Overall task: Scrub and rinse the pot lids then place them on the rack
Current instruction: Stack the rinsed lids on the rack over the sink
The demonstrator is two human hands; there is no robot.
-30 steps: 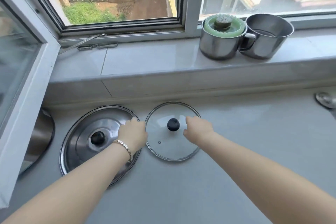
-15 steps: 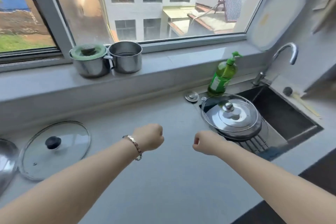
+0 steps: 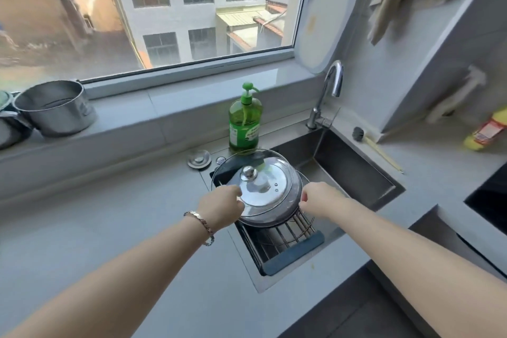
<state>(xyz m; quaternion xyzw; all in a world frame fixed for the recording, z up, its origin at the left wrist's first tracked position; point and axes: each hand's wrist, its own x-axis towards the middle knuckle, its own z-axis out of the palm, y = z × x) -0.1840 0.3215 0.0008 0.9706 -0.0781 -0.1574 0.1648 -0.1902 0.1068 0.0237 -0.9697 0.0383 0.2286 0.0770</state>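
Note:
A domed glass lid (image 3: 270, 186) with a shiny steel knob lies on top of a steel lid (image 3: 285, 212), and a thin wire-like rim shows beneath them. The stack rests on a wire rack (image 3: 290, 233) laid across the left part of the sink (image 3: 354, 170). My left hand (image 3: 219, 207), with a bracelet at the wrist, has its fingers curled over the glass lid's left rim. Curled at the right rim, my right hand (image 3: 319, 199) pinches the lid's edge. The fingertips of both hands are partly hidden.
A green soap bottle (image 3: 245, 123) stands behind the lids, and the tap (image 3: 329, 90) rises at the sink's back corner. A sink plug (image 3: 199, 158) lies on the counter. A steel pot (image 3: 55, 108) sits on the windowsill, a brush (image 3: 369, 141) lies right of the sink.
My view swung right from the two lids on the counter to the sink. Both hands moved from loose fists over the counter to the rims of the lids on the rack.

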